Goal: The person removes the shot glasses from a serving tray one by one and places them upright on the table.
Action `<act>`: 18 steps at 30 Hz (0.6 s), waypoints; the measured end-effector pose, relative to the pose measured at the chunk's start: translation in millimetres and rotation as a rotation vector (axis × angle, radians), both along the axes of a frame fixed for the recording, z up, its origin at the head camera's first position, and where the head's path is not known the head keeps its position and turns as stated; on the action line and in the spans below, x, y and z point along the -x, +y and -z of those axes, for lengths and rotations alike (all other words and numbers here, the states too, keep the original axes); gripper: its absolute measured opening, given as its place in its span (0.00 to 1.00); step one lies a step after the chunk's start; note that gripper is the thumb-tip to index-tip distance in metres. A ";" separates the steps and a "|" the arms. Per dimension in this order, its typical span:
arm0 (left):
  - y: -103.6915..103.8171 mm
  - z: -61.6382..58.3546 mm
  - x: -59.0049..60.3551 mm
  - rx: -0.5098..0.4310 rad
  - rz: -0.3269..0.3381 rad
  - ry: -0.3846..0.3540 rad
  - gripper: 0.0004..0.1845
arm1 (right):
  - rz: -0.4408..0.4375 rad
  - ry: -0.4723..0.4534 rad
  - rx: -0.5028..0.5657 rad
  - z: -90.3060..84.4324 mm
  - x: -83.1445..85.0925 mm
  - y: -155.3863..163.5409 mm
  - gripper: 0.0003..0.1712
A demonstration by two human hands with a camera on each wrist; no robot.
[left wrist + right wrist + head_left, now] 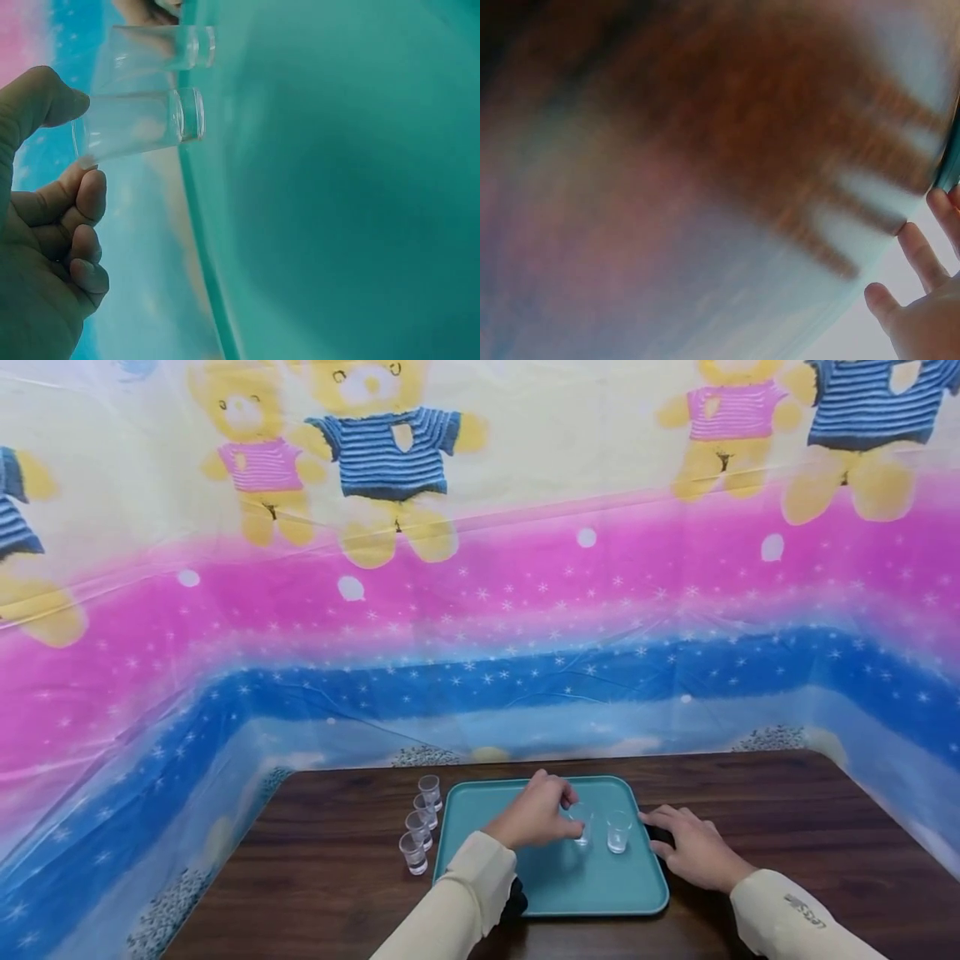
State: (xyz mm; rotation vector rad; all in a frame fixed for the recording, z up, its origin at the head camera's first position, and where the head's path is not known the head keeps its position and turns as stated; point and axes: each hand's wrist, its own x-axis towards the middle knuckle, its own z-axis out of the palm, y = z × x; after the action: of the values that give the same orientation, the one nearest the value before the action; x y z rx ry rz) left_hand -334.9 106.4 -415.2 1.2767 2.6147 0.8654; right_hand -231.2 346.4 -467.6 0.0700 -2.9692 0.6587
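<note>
A teal tray (551,881) lies on the dark wooden table. Two small clear glasses stand upright on it. My left hand (555,820) reaches over the tray and pinches the left glass (581,823) near its rim between thumb and forefinger. The left wrist view shows that glass (139,124) standing on the tray (337,195), with the second glass (161,46) just beyond. The second glass (618,831) stands free a little to the right. My right hand (675,833) rests flat on the table with straight fingers at the tray's right edge.
Several more clear glasses (418,829) stand in a row on the table just left of the tray. A bear-patterned plastic sheet (480,610) walls in the table's back and sides. The right wrist view is mostly blur, with straight fingers (922,255) at lower right.
</note>
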 end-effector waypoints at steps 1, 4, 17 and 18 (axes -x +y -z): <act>-4.0 -1.5 -0.4 -0.014 -0.006 0.005 0.16 | -0.002 0.000 0.004 0.0 -0.1 -0.1 0.24; -18.1 -4.2 -1.1 -0.054 -0.027 0.019 0.12 | -0.001 0.000 0.000 1.2 0.8 0.2 0.24; -88.6 -8.6 -1.5 -0.079 -0.122 0.121 0.12 | -0.017 0.009 -0.011 0.8 0.8 -1.2 0.24; -94.0 -8.3 -2.0 -0.079 -0.123 0.133 0.12 | -0.013 0.007 -0.012 0.3 0.7 -1.7 0.24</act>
State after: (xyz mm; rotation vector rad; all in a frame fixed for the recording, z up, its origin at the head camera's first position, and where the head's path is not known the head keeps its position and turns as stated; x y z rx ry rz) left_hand -332.8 12.4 -406.9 1.2437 2.8149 0.9420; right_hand -232.0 344.7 -467.9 0.0918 -2.9690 0.6407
